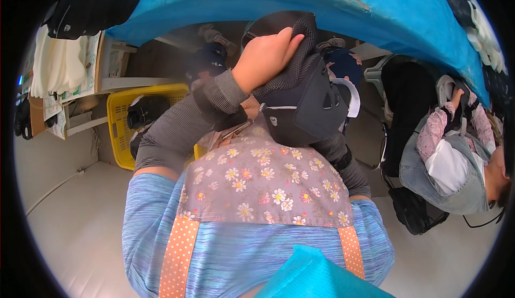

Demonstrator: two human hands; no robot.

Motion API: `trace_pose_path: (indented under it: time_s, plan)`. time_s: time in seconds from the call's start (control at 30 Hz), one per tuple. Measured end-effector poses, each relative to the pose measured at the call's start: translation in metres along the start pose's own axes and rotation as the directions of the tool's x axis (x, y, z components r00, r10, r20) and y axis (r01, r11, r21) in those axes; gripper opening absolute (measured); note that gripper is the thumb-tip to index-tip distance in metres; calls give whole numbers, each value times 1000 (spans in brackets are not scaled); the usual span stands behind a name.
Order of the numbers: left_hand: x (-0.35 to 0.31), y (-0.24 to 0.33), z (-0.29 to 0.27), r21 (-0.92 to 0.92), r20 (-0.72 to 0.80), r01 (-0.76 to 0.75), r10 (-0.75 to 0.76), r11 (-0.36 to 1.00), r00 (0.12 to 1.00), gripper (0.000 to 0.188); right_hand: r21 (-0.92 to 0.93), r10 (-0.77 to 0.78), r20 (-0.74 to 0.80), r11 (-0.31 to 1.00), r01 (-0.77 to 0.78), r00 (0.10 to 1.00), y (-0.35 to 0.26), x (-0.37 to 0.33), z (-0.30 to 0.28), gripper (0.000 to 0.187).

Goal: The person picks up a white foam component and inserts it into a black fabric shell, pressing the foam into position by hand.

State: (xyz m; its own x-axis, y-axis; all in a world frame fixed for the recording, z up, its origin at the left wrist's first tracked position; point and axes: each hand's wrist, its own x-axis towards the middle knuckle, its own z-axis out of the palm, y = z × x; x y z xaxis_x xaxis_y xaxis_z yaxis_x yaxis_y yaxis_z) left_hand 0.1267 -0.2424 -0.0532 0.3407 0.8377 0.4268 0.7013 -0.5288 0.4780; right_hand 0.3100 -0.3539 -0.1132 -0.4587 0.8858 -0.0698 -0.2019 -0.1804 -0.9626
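My left hand [271,53] is closed on the upper edge of a dark mesh liner [292,75], its thumb and fingers pinching the cloth. That liner sits in a black, boot-like padded piece [303,113] with oval slots and a small pale emblem, raised in front of my chest. A white curved strip [351,96] shows at the piece's right side. My right forearm [343,158], in a grey striped sleeve, reaches up beneath the piece. The right hand itself is hidden behind it, so its fingers cannot be seen.
A blue-covered table [300,2] crosses the far side. To my left stands a yellow basket [119,131] with black pieces in it, below white curved parts [59,64] on a shelf. At right another person [450,164] sits holding a grey piece, beside a black bag [413,209].
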Motion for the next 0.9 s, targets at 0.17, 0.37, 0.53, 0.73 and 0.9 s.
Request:
trace_pose_path:
  time_s: [0.17, 0.37, 0.53, 0.73, 0.9]
  plan:
    - [-2, 9, -9, -64, 103, 42, -35, 997, 994, 26, 19, 2, 9, 1000, -2, 1000, -2, -2, 0, 49]
    - [-17, 10, -7, -64, 165, 12, -1, 998, 986, 27, 30, 1, 8, 1000, -2, 1000, 0, -5, 3, 49]
    - [-20, -4, 10, 25, 209, 28, -32, 999, 977, 26, 31, -5, 16, 1000, 4, 1000, 4, 4, -3, 50]
    - [-15, -11, 12, 54, 142, 9, -17, 998, 990, 27, 44, 1, 13, 999, -1, 1000, 8, 13, -5, 50]
    - [-24, -10, 3, 156, 173, 57, -84, 986, 981, 31, 48, 16, 21, 999, -17, 1000, 6, 12, -5, 50]
